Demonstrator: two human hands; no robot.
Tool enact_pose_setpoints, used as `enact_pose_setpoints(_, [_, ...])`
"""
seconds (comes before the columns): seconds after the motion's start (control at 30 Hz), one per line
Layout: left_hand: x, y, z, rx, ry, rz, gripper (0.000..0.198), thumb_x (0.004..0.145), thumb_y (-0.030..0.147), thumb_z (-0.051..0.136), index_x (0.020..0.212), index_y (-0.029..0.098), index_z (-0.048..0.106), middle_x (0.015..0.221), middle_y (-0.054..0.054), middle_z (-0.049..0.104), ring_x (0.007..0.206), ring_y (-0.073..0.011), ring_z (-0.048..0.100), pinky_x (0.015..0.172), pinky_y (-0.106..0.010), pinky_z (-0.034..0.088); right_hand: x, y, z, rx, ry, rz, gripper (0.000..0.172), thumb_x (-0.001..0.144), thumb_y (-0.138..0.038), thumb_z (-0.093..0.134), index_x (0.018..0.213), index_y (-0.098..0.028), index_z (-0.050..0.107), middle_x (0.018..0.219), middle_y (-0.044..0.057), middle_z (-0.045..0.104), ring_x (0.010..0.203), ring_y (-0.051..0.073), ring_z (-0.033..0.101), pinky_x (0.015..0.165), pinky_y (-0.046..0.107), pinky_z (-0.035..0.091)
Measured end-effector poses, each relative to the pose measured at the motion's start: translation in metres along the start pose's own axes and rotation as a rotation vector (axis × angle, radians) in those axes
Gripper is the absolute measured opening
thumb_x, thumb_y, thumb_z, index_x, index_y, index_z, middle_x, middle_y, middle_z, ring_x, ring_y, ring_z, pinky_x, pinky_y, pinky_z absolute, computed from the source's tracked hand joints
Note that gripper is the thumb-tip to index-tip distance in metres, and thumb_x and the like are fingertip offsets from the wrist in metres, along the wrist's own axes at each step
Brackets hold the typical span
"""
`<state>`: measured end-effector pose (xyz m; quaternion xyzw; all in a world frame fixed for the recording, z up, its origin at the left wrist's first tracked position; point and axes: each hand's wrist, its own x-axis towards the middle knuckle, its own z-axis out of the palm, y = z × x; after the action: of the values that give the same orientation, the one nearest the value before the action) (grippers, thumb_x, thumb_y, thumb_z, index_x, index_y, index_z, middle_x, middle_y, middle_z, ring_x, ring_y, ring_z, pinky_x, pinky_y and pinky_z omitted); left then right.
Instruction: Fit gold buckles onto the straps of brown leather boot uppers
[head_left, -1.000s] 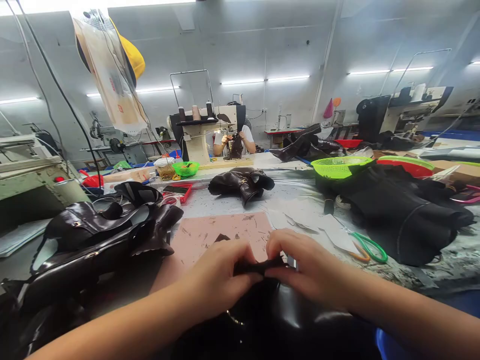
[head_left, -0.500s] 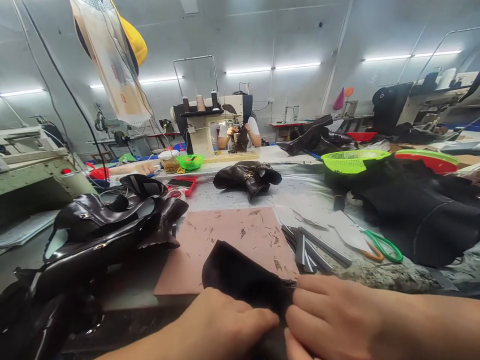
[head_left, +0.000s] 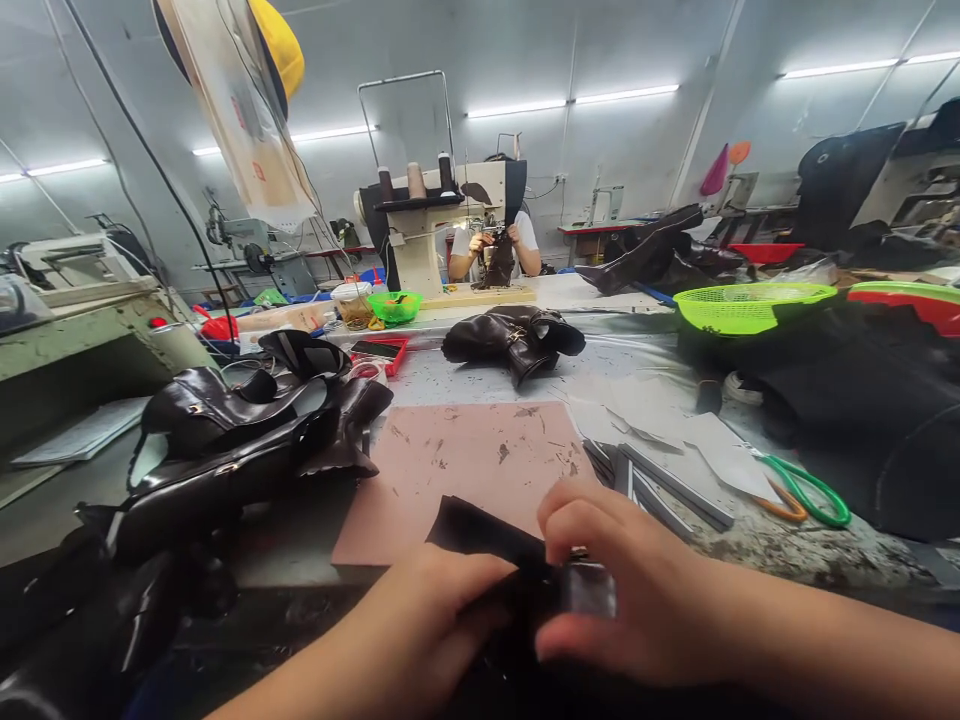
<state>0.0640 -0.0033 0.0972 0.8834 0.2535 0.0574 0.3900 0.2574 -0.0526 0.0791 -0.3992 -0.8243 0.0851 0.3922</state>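
Observation:
Both my hands are low in the head view, pinching one dark glossy leather piece [head_left: 480, 535] between them. My left hand [head_left: 431, 625] grips its lower left part. My right hand [head_left: 615, 580] holds its right edge, and a small grey strip [head_left: 589, 590] shows by the thumb. The piece's far corner lies over the near edge of a pink cutting mat [head_left: 472, 465]. More of the dark leather runs down out of sight under my hands.
A pile of dark leather uppers [head_left: 240, 430] lies left of the mat. Grey strips [head_left: 660, 485] and green-handled scissors [head_left: 802, 495] lie to the right, near black material [head_left: 885, 420] and a green basket [head_left: 750, 300]. Another upper [head_left: 517, 340] sits beyond. A person sews at a far machine [head_left: 442, 225].
My hands and the leather piece have shifted on the mat's near edge, and the right hand now sits higher with a grey strip at the thumb. The camera has tilted up and turned a little.

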Motion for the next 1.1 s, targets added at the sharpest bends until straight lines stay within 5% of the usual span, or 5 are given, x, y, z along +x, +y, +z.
enact_pose_setpoints(0.17, [-0.009,-0.007,0.018,-0.104,0.096,-0.015,0.019,0.086,0.018,0.043,0.085,0.019,0.062,0.077,0.002,0.066,0.068,-0.01,0.058,0.062,-0.015,0.042,-0.016,0.002,0.009,-0.01,0.02,0.031,0.007,0.08,-0.021,0.058,0.076,-0.02,0.052,0.071,0.002,0.058,0.065,0.013,0.054,0.057,0.023,0.043])
enact_pose_setpoints(0.3, [-0.01,-0.006,0.03,-0.127,0.187,-0.032,0.024,0.087,0.02,0.043,0.101,0.022,0.061,0.091,0.0,0.068,0.079,-0.013,0.063,0.071,-0.016,0.044,-0.018,-0.001,0.015,-0.035,0.063,0.028,0.012,0.08,-0.015,0.054,0.07,-0.02,0.049,0.069,0.002,0.06,0.064,0.014,0.054,0.058,0.024,0.043])
enact_pose_setpoints(0.5, [-0.011,-0.003,0.036,-0.126,0.282,-0.021,0.027,0.088,0.022,0.04,0.103,0.022,0.063,0.078,0.001,0.067,0.066,-0.0114,0.061,0.061,-0.015,0.045,-0.02,-0.014,0.012,0.007,-0.063,0.177,0.021,0.069,-0.003,0.053,0.066,-0.021,0.042,0.078,0.002,0.064,0.068,0.015,0.057,0.06,0.025,0.046])
enact_pose_setpoints(0.77, [-0.014,-0.011,0.044,-0.137,0.388,-0.064,0.035,0.086,0.024,0.047,0.12,0.025,0.055,0.113,-0.001,0.063,0.099,-0.0179,0.062,0.085,-0.019,0.045,-0.018,-0.019,0.008,0.06,-0.123,0.38,0.018,0.069,-0.008,0.064,0.067,-0.019,0.05,0.067,-0.001,0.057,0.061,0.012,0.053,0.055,0.021,0.041])
enact_pose_setpoints(1.1, [-0.014,-0.001,0.044,-0.111,0.33,-0.046,0.028,0.087,0.024,0.043,0.106,0.021,0.064,0.093,-0.003,0.07,0.076,-0.0146,0.064,0.069,-0.019,0.047,-0.011,-0.026,-0.003,0.158,-0.314,0.53,0.011,0.074,-0.011,0.06,0.07,-0.018,0.053,0.073,-0.001,0.057,0.069,0.013,0.052,0.062,0.023,0.039])
